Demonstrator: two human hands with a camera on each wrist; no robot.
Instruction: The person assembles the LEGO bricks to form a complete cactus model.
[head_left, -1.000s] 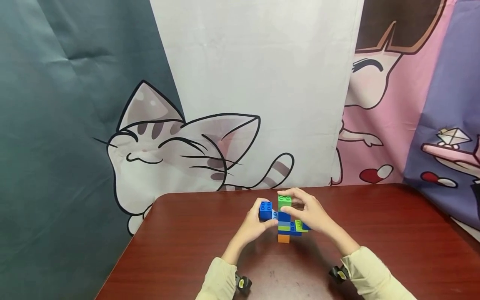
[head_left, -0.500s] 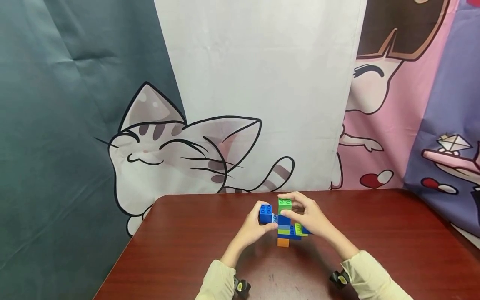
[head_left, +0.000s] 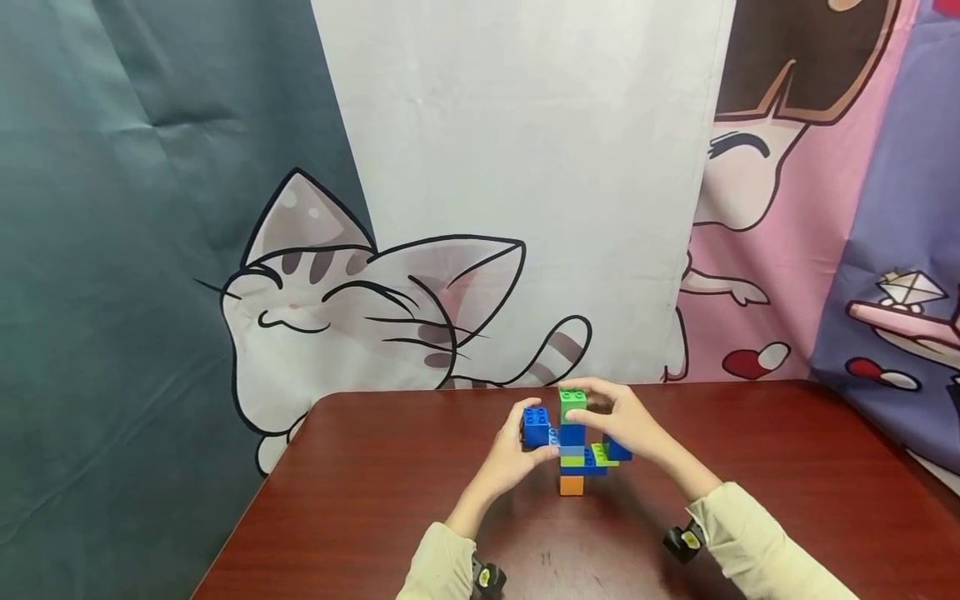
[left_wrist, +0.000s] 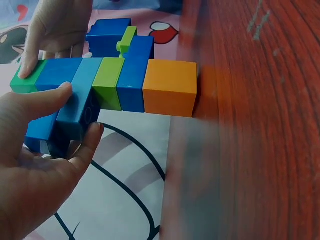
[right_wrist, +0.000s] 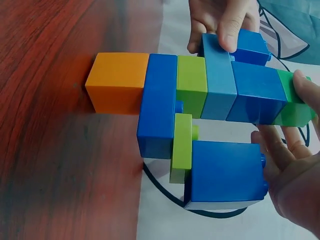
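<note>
A stacked toy-brick model stands upright on the table in the head view. From the bottom up come an orange brick (head_left: 572, 486), a blue brick (left_wrist: 135, 75), a lime brick (left_wrist: 108, 84), a light-blue brick (right_wrist: 218, 75), another blue brick (right_wrist: 257, 92) and a green brick (head_left: 572, 405) on top. My left hand (head_left: 512, 458) pinches the light-blue brick, near the blue side brick (head_left: 536, 426) above its outer end. My right hand (head_left: 628, 422) holds the green brick between thumb and fingers. On the right branch, a thin lime brick (right_wrist: 181, 150) carries a large blue brick (right_wrist: 227, 170).
The brown wooden table (head_left: 360, 483) extends around the model, its far edge just behind it. A printed cloth (head_left: 525, 167) with a cartoon cat hangs behind the table. Black wrist cameras (head_left: 682, 542) sit at both cuffs.
My right hand has lifted slightly, its thumb now higher on the green brick, and more of the blue brick on the right branch shows. The left hand keeps its hold; the model stays standing.
</note>
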